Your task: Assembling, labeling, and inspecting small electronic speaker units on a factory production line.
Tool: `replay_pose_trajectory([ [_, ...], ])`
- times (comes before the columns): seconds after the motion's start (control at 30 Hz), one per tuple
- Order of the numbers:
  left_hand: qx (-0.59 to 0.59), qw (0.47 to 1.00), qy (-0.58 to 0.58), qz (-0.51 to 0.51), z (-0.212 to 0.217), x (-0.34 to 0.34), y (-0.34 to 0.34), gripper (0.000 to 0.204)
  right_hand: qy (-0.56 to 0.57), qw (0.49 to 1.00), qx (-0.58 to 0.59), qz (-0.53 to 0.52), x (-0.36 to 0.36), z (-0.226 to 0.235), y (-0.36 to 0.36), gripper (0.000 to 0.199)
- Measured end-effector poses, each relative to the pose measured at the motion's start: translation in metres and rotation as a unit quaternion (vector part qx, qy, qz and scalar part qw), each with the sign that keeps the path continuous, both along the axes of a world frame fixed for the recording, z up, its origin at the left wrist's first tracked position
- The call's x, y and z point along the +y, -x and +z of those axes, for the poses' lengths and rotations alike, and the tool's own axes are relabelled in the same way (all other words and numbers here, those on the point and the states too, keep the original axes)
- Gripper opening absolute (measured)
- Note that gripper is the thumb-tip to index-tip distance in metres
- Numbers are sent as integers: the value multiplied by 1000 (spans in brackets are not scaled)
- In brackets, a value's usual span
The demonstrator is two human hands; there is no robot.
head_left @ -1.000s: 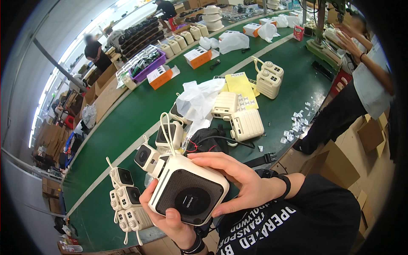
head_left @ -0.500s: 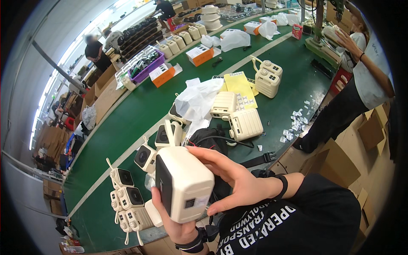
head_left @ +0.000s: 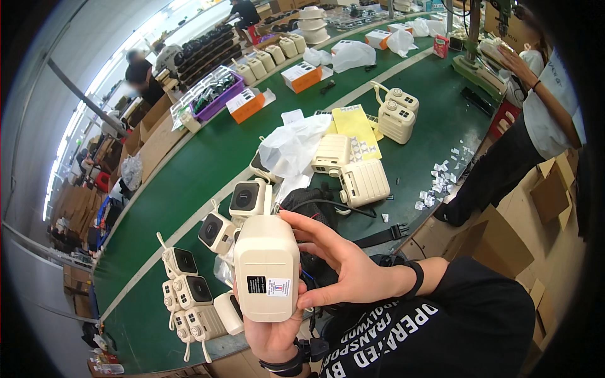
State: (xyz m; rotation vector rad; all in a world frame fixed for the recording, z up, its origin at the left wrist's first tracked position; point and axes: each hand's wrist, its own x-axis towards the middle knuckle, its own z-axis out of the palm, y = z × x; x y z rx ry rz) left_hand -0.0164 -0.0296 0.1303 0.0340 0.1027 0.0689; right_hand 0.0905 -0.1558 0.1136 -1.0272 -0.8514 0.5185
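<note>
A cream portable speaker (head_left: pixel 266 252) is held up between my two hands. Its flat base faces me, with a black label (head_left: pixel 256 285) and a white label (head_left: pixel 279 287) side by side on it. My left hand (head_left: pixel 272 337) grips it from below, its fingers mostly hidden behind the body. From the right, my right hand (head_left: pixel 353 271) closes on its side, thumb near the base's edge and forefinger at the top corner. Just beyond stand similar speakers with black fronts, one (head_left: pixel 247 198) close behind and another (head_left: pixel 216 233) to its left.
More cream speakers (head_left: pixel 194 290) are grouped at the left on the green table (head_left: pixel 151 220). White plastic film (head_left: pixel 293 145), yellow sticker sheets (head_left: pixel 356 129), a black strap (head_left: pixel 384 236) and small paper scraps (head_left: pixel 441 179) lie around. A co-worker's arm (head_left: pixel 535 88) shows at the right.
My hands have turned the speaker so its base now faces me, and its black front has gone out of sight. The right hand has shifted its hold slightly.
</note>
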Motion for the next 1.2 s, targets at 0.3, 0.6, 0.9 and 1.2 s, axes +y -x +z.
replay_pose_trajectory([
  [0.3, 14, 1000, -19, 6, -6, 4, -1, 56, -11, 999, 34, 13, 2, 2, 2, 97],
  [0.6, 14, 998, -43, 33, -10, -2, -2, 56, -5, 996, 81, 41, 4, 3, 4, 107],
  [0.9, -18, 996, -84, 38, -16, -2, 0, 53, -63, 935, -221, -270, 1, 9, 1, 94],
  [1.2, 67, 758, -577, 297, 0, -45, 1, 53, -197, 746, -598, -216, 1, 41, -15, 22],
])
